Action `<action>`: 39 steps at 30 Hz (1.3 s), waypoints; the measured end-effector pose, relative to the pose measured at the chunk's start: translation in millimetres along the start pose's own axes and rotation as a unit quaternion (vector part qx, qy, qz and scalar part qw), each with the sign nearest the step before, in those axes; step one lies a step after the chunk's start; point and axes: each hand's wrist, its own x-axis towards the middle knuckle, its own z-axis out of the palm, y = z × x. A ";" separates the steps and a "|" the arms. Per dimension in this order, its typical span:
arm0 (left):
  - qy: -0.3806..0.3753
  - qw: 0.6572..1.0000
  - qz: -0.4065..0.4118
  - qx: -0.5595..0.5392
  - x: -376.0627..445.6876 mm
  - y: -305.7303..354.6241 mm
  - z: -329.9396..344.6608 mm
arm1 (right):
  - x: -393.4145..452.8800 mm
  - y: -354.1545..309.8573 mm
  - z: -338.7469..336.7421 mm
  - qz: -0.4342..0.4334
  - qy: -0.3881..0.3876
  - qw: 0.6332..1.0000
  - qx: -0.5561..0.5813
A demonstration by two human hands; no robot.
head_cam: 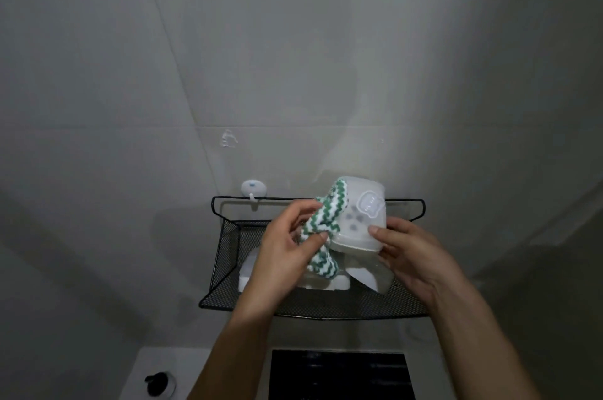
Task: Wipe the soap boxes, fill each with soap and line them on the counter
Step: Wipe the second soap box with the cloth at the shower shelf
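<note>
My right hand point(411, 256) grips a translucent white soap box point(362, 213) from its right side, tilted so its base with drain holes faces me. Against the box's left side, my left hand point(287, 246) presses a green-and-white zigzag cloth point(321, 226). Both are held above a black wire-mesh shelf point(228, 256) fixed to the wall. More white soap boxes point(251, 275) lie in the shelf beneath my hands, partly hidden, with a clear lid point(375, 279) leaning among them.
A white suction hook point(253, 189) sticks to the grey tiled wall behind the shelf. Below are a white counter point(153, 363), a black pump top point(158, 381) at its left and a dark panel point(339, 373).
</note>
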 end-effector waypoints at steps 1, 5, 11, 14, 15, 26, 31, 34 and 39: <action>0.011 1.000 0.012 0.022 -2.0 2.5 -2.8 | 0.8 -2.4 2.8 0.011 -0.010 1.000 0.000; 0.048 0.994 0.030 0.095 -8.4 10.5 -13.2 | 5.2 -5.1 15.8 0.041 -0.030 0.999 0.017; 0.078 0.979 0.092 0.162 -22.0 12.7 -20.0 | 8.9 -2.2 36.8 0.016 -0.059 0.998 0.027; 0.115 0.962 0.117 0.218 -21.3 13.2 -27.3 | 8.0 -0.9 44.2 0.003 -0.082 0.997 0.010; 0.122 0.957 0.119 0.236 -19.6 15.6 -30.5 | 7.5 0.3 46.1 -0.002 -0.094 0.996 0.002; 0.096 0.922 0.114 0.359 26.9 57.8 -67.4 | 0.3 4.7 63.4 -0.032 -0.162 0.985 -0.052; 0.107 0.915 0.144 0.360 12.5 47.3 -57.4 | 1.6 1.3 64.2 -0.040 -0.137 0.989 -0.031; 0.091 0.910 0.172 0.365 -0.7 38.8 -47.6 | 2.0 -0.2 62.2 -0.045 -0.122 0.991 -0.023; 0.092 0.887 0.209 0.401 -0.9 44.5 -42.1 | -1.2 -5.9 62.7 -0.059 -0.150 0.986 -0.040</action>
